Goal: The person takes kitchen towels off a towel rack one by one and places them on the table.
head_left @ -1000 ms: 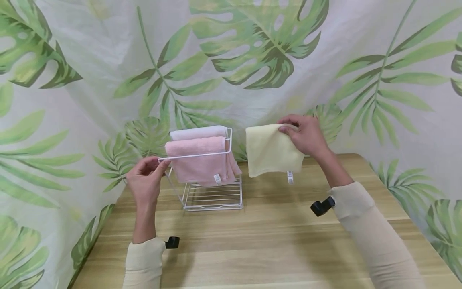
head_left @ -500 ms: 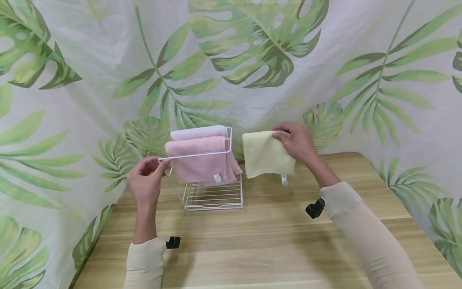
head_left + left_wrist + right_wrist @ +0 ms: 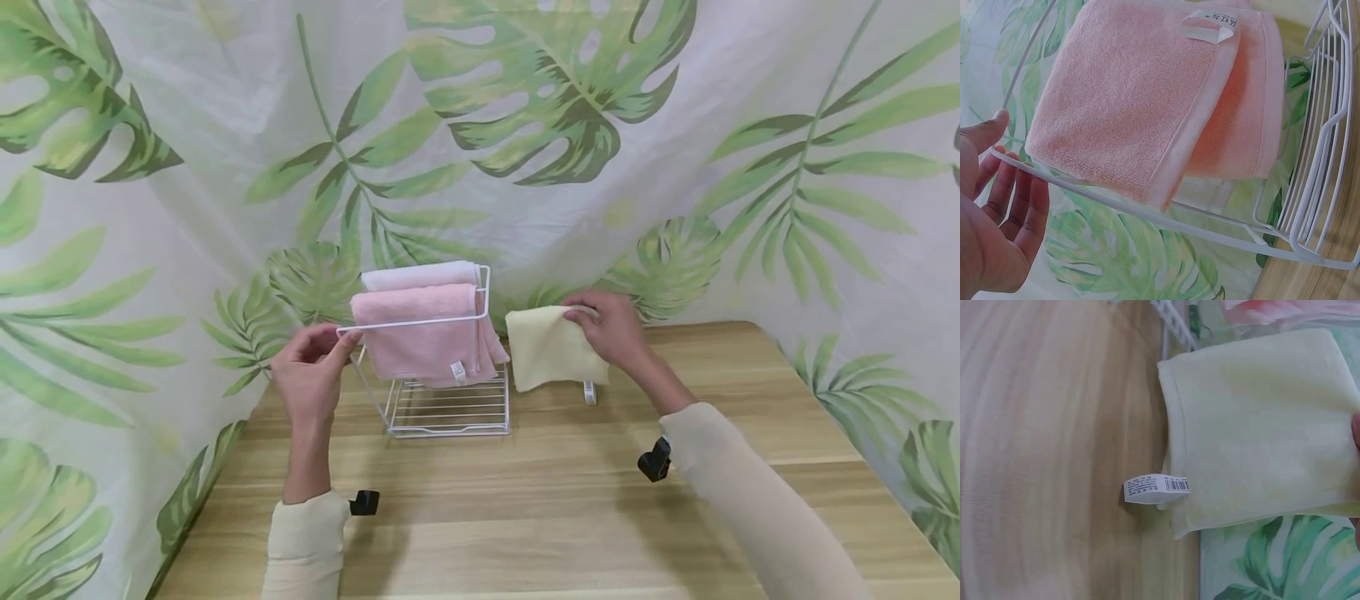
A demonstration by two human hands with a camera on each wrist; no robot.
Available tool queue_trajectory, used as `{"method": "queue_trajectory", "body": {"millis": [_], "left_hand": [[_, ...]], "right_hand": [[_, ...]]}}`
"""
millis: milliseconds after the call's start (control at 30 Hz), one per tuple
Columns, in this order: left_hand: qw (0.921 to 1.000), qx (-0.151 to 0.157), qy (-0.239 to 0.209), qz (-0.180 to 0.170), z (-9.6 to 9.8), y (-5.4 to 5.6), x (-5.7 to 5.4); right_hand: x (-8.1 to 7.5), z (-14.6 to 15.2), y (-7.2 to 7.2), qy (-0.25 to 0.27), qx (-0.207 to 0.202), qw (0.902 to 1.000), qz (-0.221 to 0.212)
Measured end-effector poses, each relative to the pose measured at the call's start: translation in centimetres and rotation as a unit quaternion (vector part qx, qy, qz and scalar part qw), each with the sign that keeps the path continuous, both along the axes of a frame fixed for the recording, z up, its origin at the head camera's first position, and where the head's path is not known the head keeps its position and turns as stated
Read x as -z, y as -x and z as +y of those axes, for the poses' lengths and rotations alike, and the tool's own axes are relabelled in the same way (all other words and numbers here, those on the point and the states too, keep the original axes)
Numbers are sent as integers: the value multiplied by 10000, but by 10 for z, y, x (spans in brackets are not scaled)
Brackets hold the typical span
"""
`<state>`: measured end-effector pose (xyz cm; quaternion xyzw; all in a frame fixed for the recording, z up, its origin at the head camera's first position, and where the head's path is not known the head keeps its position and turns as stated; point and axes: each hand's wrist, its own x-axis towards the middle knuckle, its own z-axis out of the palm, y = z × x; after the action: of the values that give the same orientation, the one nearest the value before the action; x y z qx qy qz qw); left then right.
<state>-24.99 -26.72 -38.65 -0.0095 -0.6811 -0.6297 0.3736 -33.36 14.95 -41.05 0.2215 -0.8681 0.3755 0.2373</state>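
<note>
My left hand (image 3: pixel 309 367) pinches the front left corner of a white wire rack (image 3: pixel 450 432), thumb and fingers around its top rail. Over the rack's bars hang a pink towel (image 3: pixel 420 342) and, behind it, a white towel (image 3: pixel 420 275). In the left wrist view the pink towel (image 3: pixel 1129 94) hangs folded, with a small tag. Right of the rack, my right hand (image 3: pixel 609 329) pinches the top edge of a folded pale yellow towel (image 3: pixel 555 350), which hangs down close over the table. A printed label (image 3: pixel 1157 485) sticks out from its lower edge.
The rack stands on a wood-grain table (image 3: pixel 480 517), near its back left. Behind and at the sides hangs a leaf-printed cloth (image 3: pixel 525 225). Each sleeve carries a small black wrist camera (image 3: pixel 365 502).
My right hand has lowered the yellow towel toward the table and shifted it slightly left, nearer the rack. The left hand keeps its hold on the rack's corner.
</note>
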Motion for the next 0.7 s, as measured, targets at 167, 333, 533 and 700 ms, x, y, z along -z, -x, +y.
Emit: {"method": "queue_trajectory", "body": {"millis": [167,333,533,700], "left_hand": [[10000,29,-35,32,0,2,1],[10000,27,-20,69,-1,1,1],[10000,-4,18,47,-1,1,1],[10000,-10,29,-5,0,0,0]], "right_hand": [[11,0,-5,-64,-52,9998,177],[13,-1,-10,-40,-125,9996,238],[13,-1,-15,-22,-179,9997,192],[11,1,-17,52,-201,9996,208]]}}
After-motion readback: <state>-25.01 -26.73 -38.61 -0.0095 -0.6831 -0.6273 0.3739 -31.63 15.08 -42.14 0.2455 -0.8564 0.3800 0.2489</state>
